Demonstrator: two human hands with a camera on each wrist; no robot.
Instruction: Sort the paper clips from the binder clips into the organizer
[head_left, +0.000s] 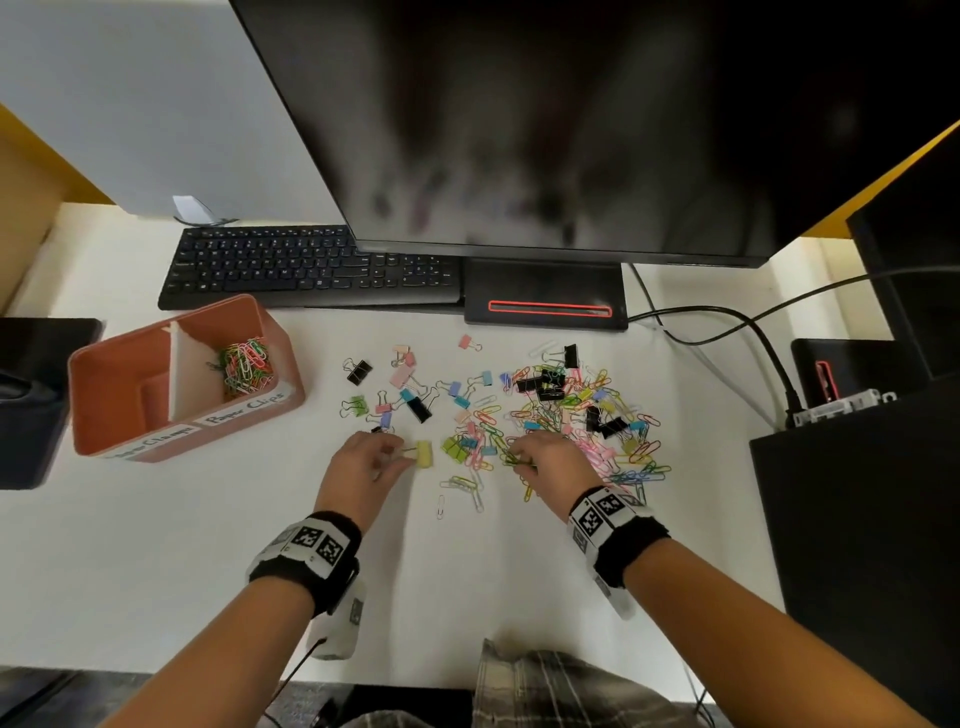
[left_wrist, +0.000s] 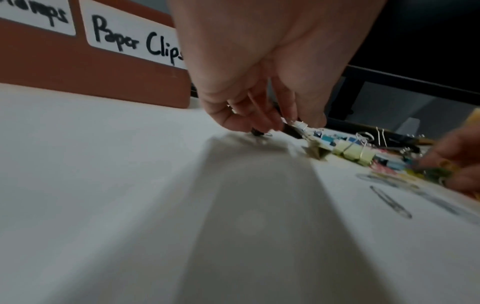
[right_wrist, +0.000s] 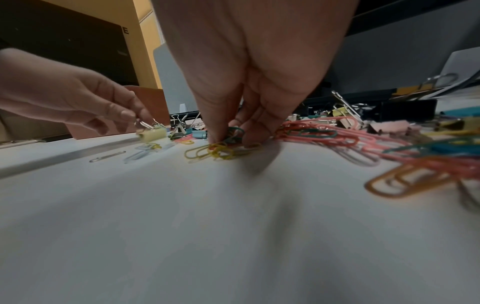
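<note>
A mixed pile of coloured paper clips and binder clips is spread over the white desk. My left hand pinches the wire handle of a pale yellow binder clip, whose body touches the desk; the right wrist view shows this yellow binder clip too. My right hand pinches a small bunch of green and yellow paper clips against the desk at the pile's near edge. The orange organizer stands at the left. Its right compartment holds paper clips; its left one looks empty.
Behind the clips are a black keyboard and a monitor on its stand base. Cables run to a black box on the right. A dark object sits at the far left.
</note>
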